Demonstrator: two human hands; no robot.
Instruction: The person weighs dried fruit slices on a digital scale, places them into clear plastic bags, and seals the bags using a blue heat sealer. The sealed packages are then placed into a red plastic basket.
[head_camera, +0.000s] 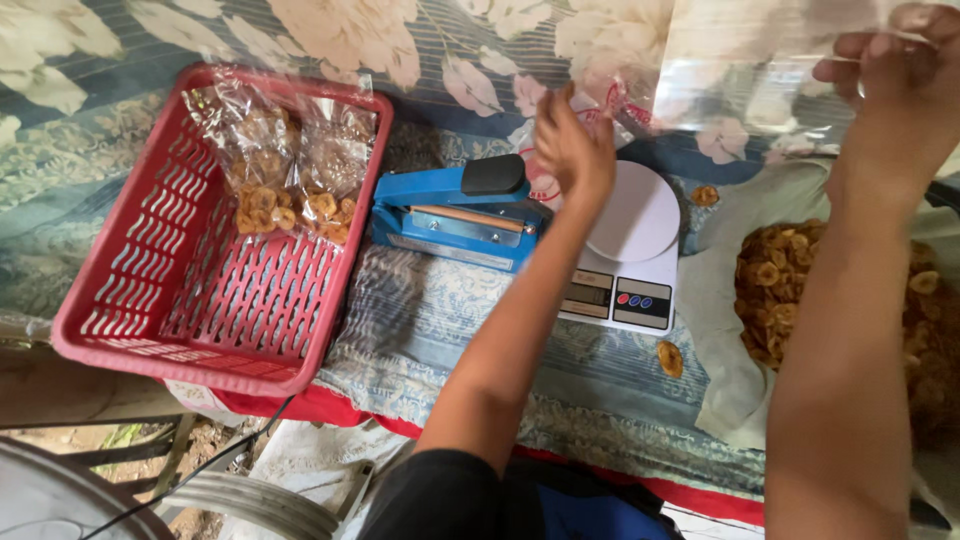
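a basket (150, 300) stood at the left of the table (450, 320), with two filled bags (285, 165) lying in its far end. just right of it sat a heat sealer (455, 215), and right of that a kitchen scale (630, 255). a heap of chips (770, 285) lay on a sheet at the far right. one loose chip (670, 358) lay before the scale, another (705, 195) behind it. above the scale, the left hand (572, 150) and right hand (900, 70) held an empty bag (740, 80) between them.
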